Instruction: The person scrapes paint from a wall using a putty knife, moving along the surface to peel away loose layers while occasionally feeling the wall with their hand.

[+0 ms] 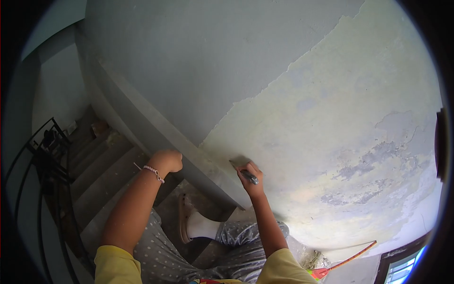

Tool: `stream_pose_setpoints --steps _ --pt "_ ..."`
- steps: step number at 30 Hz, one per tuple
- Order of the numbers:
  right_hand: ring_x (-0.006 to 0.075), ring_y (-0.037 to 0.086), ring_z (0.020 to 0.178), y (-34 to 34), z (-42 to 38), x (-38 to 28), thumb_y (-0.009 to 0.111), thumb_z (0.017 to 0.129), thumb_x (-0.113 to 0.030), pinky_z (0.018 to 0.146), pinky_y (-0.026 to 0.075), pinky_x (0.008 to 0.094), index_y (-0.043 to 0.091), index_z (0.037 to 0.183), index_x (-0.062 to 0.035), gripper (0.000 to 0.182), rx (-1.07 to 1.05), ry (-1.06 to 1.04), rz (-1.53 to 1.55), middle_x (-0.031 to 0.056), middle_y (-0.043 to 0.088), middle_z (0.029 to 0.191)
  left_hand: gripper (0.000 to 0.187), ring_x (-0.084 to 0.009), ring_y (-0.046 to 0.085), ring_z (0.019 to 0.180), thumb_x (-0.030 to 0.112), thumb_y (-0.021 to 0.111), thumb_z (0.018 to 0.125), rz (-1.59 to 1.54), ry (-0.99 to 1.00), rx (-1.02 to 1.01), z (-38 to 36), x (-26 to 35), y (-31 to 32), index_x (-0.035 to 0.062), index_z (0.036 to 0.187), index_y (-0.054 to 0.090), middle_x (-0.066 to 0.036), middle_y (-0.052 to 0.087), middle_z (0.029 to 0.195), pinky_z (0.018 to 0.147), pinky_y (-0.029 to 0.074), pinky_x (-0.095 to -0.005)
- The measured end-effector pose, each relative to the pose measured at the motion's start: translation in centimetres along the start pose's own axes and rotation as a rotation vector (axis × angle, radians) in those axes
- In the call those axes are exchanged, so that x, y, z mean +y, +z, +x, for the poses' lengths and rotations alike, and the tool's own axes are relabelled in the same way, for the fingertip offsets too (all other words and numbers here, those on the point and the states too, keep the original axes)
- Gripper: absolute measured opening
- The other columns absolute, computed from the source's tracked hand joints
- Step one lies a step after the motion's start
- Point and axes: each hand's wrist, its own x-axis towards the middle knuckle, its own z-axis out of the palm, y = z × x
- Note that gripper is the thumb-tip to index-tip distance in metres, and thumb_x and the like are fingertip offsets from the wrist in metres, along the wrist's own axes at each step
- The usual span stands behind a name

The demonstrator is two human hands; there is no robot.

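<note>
— So, where is the scraper at this moment?

— It is in the right hand, with its flat blade pressed against the wall just above the sloped skirting band that runs along the stairs. The fingers are wrapped tightly round the dark handle, which sticks out down and to the right past the knuckles.

— And how does the tool lie?

— Its long axis runs on a slant, blade up and to the left, handle down and to the right. The blade edge sits at the lower corner of the bare, pale plaster, right where that patch meets the remaining grey-blue paint. The painted area lies up and to the left of the blade; the stripped area spreads up and to the right.

— What about the left hand?

— It is curled into a loose fist and rests on the top edge of the skirting band, well to the left of the blade, holding nothing that I can see. A beaded bracelet circles that wrist. The right hand is plainly the nearer one to the paint edge.

— Any writing or brand to read?

— None that I can make out, on the tool or the wall. A long orange-handled tool lies on the floor at the lower right.
</note>
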Motion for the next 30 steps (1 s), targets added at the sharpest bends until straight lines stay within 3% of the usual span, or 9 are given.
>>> stream_pose_setpoints --steps 2,5,14,20,22,24,30 --pt "0.0334 0.066 0.07 0.7 -0.2 -0.4 0.076 0.081 0.0 0.057 0.053 0.0401 0.062 0.087 -0.0073 0.017 -0.018 -0.052 -0.005 0.0116 0.06 0.079 0.035 -0.0392 0.066 0.11 0.02 0.056 0.087 0.018 0.017 0.023 0.5 0.3 0.3 0.0005 0.11 0.072 -0.021 0.069 0.118 0.095 0.052 -0.0474" --pt "0.033 0.063 0.063 1.4 -0.4 -3.1 0.075 0.085 -0.002 0.055 0.051 0.0407 0.06 0.085 -0.0071 0.016 0.141 -0.112 -0.038 0.0116 0.06 0.079 0.035 -0.038 0.066 0.111 0.017 0.054 0.087 0.05 0.031 0.032 0.6 0.8 0.5 0.0028 0.113 0.072 -0.02 0.068 0.121 0.095 0.053 -0.0464" --pt "0.0361 0.062 0.064 0.4 1.5 -4.3 0.074 0.086 -0.002 0.055 0.051 0.0422 0.061 0.084 -0.0065 0.014 0.114 -0.113 -0.042 0.0124 0.058 0.077 0.035 -0.034 0.069 0.11 0.014 0.054 0.087 0.063 0.019 0.059 1.7 1.2 1.0 0.0063 0.114 0.074 -0.017 0.07 0.12 0.093 0.054 -0.0452" --pt "0.0322 0.066 0.068 1.6 1.0 -1.8 0.075 0.08 0.004 0.06 0.052 0.0396 0.062 0.086 -0.0043 0.017 -0.188 -0.099 -0.18 0.0126 0.06 0.077 0.036 -0.0327 0.069 0.111 0.014 0.054 0.088 0.067 0.007 0.029 2.3 1.2 1.3 0.0078 0.117 0.073 -0.015 0.07 0.121 0.093 0.054 -0.0445" --pt "0.034 0.065 0.069 2.0 0.9 -3.1 0.073 0.083 0.002 0.061 0.052 0.041 0.062 0.085 -0.0043 0.013 -0.18 -0.09 -0.118 0.013 0.059 0.077 0.036 -0.0322 0.069 0.111 0.014 0.054 0.088 0.076 0.01 0.046 2.3 0.9 1.1 0.0081 0.117 0.073 -0.015 0.07 0.121 0.093 0.054 -0.0444" --pt "0.0362 0.065 0.071 1.9 1.0 -4.4 0.072 0.085 -0.002 0.063 0.052 0.0422 0.062 0.085 -0.0044 0.01 0.035 -0.025 -0.106 0.0135 0.059 0.077 0.035 -0.0319 0.069 0.111 0.014 0.053 0.088 0.101 0.018 0.042 2.4 0.8 1.2 0.0083 0.116 0.074 -0.014 0.071 0.122 0.093 0.053 -0.0449" --pt "0.0365 0.063 0.067 3.7 0.8 -0.7 0.073 0.084 0.0 0.059 0.051 0.0427 0.062 0.084 -0.0048 0.013 -0.107 0.002 -0.041 0.0129 0.06 0.077 0.035 -0.0324 0.069 0.111 0.014 0.053 0.088 0.081 -0.002 0.036 2.1 0.4 1.1 0.0089 0.116 0.074 -0.013 0.07 0.123 0.092 0.053 -0.0454"
